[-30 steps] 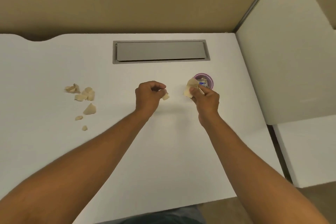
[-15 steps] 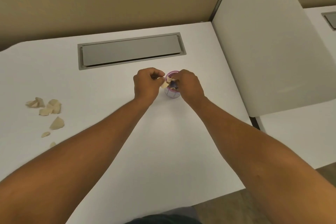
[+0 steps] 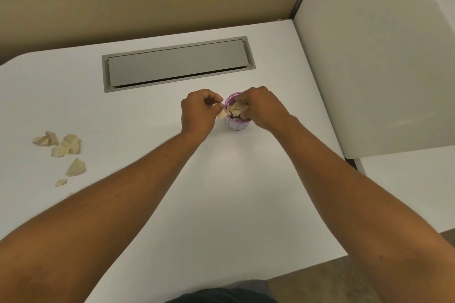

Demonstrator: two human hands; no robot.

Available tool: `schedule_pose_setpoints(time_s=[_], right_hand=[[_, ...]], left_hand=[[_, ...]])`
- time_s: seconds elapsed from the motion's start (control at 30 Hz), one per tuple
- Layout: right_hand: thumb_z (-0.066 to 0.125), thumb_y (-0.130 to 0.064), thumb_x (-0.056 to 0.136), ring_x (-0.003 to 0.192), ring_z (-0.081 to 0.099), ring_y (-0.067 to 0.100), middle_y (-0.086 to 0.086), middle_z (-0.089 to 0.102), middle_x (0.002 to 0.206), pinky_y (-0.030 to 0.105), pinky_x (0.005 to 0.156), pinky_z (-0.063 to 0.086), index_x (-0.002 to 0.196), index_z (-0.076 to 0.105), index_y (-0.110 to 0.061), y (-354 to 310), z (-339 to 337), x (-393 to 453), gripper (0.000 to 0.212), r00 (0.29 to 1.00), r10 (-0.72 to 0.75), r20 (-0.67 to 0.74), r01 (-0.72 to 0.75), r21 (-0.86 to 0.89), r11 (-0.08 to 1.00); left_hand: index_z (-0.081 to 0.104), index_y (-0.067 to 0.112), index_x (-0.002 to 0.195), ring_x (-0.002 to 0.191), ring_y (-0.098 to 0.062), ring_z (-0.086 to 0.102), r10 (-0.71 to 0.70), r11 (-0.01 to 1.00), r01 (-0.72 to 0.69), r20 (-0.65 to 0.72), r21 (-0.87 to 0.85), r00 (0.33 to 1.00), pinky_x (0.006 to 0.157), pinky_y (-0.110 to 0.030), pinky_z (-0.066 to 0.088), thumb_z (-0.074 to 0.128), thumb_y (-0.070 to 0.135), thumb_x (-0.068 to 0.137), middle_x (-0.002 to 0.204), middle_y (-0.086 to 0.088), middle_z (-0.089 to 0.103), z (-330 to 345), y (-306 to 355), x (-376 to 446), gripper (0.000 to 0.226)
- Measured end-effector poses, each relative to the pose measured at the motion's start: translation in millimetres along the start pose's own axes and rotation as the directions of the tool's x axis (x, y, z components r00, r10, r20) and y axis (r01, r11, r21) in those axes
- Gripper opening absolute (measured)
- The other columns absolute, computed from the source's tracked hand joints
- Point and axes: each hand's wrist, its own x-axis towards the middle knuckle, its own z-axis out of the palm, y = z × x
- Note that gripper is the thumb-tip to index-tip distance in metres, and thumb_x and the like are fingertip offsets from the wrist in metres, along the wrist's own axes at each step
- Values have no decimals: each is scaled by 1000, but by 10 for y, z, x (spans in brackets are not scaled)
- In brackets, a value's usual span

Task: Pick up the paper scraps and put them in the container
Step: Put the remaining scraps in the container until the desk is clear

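The paper scraps (image 3: pixel 64 149) are judged to be very light, thin and limp, easily creased and liable to drift if released from height; a pinch at an edge or a raised fold is considered the best hold. A loose group is seen lying on the white desk (image 3: pixel 152 204) well to the left, apart from the container (image 3: pixel 236 125). Further scraps are seen inside the small purple-rimmed container, which stands upright between the hands. A single scrap (image 3: pixel 222 114) is pinched by the curled fingers of the left hand (image 3: pixel 200 112), just beside the rim. The right hand (image 3: pixel 262 108) is held over the mouth, fingers bent down onto the scraps inside; whether any is gripped cannot be told. Both forearms are extended forward, converging on the container
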Motion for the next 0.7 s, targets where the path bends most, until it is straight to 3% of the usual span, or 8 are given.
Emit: schedule_pose_setpoints(time_s=[0.1,0.2,0.3,0.37,0.43,0.5,0.57,0.7], right_hand=[[77,-2,79,93,68,22,3,75,111,29,77,57,112,79,-25,25,-108,-37,41,998,21,-54,-9,206,978],[78,-4,83,97,70,16,5,75,118,27,88,58,118,76,-12,129,-120,-116,36,977,151,-152,-83,379,922],[77,-2,82,83,69,10,5,78,103,8,73,51,107,78,-10,172,-28,-204,26,930,291,-223,-135,531,837],[76,-1,82,77,69,9,5,79,95,3,67,50,100,79,-9,178,69,-310,20,909,345,-234,-143,603,785],[74,0,84,77,70,9,5,79,93,4,69,50,96,80,-9,164,166,-412,17,900,354,-253,-131,618,775],[73,-2,86,84,72,14,5,79,97,11,77,50,97,81,-11,126,261,-473,16,904,319,-286,-109,566,817],[71,-6,91,92,71,19,6,78,104,19,85,51,104,80,-11,89,344,-496,16,909,271,-317,-99,467,879],[67,-5,94,95,70,22,6,77,107,26,91,52,107,79,-10,43,426,-503,18,898,254,-361,-92,410,908]], left_hand=[[79,12,91,76,-8,67,43,999,-43,14,16,999,72,-13,50,80,4,85,85,3,73,98,64,41,10],[78,13,90,78,-10,67,95,994,-96,34,41,995,73,-17,54,81,8,85,85,3,73,221,130,86,8],[76,14,89,83,-14,69,173,980,-178,59,94,983,75,-25,58,80,11,85,89,2,74,340,160,132,7],[75,14,89,86,-18,67,245,945,-263,114,195,963,78,-31,56,77,14,86,92,0,72,405,141,161,4],[76,16,91,96,-22,63,310,864,-367,212,345,927,85,-38,49,73,22,90,94,-1,72,450,78,172,7],[79,22,93,109,-24,55,384,682,-479,287,553,878,88,-42,38,69,35,94,97,4,73,458,-28,160,17],[80,23,99,113,-26,50,441,542,-524,308,657,843,85,-44,33,66,43,96,105,5,72,470,-151,151,25],[78,15,103,108,-27,49,396,557,-480,291,678,871,80,-43,32,65,45,97,108,-1,64,517,-160,164,33]])
